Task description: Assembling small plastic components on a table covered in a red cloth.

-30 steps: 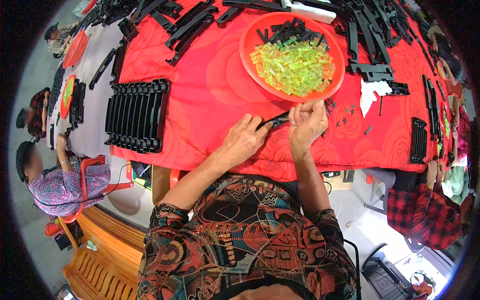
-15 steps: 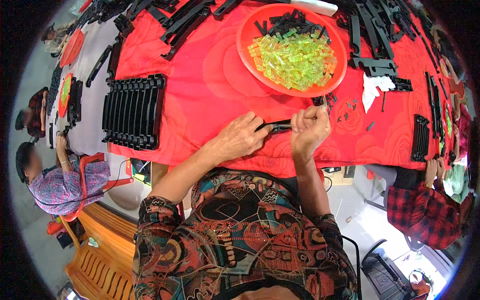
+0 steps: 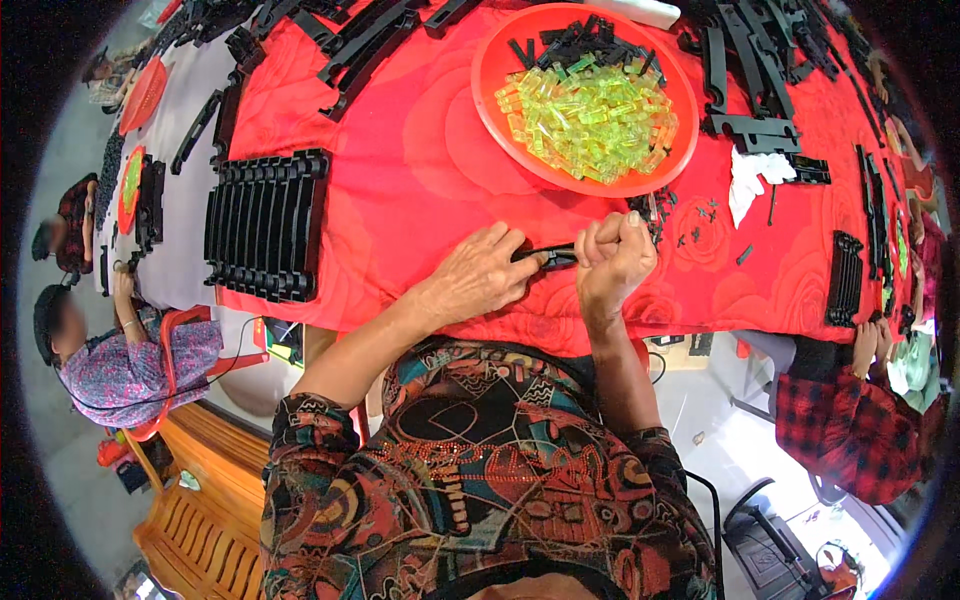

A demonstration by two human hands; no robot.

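Observation:
A slim black plastic part (image 3: 556, 257) spans the gap between my hands, above the near side of the red-covered table. My left hand (image 3: 478, 270) pinches its left end between thumb and fingers. My right hand (image 3: 614, 262) is a closed fist at the part's right end, with its thumb side up. What lies inside that fist is hidden by the fingers. Just beyond the right hand, small black pieces (image 3: 652, 208) are scattered on the cloth. A round red tray (image 3: 489, 135) past my hands holds a heap of yellow-green translucent pieces (image 3: 590, 120) and black pieces (image 3: 590, 42).
A row of black plastic bars (image 3: 267, 225) lies to the left. More long black parts (image 3: 370, 50) lie at the far left and far right (image 3: 750, 60). A crumpled white tissue (image 3: 752, 182) is right of the tray. Co-workers sit at left (image 3: 140, 365) and right (image 3: 850, 425).
My right fist has shifted slightly left and turned a little. A thin pale tip that stood up from it no longer shows. My left hand has barely moved.

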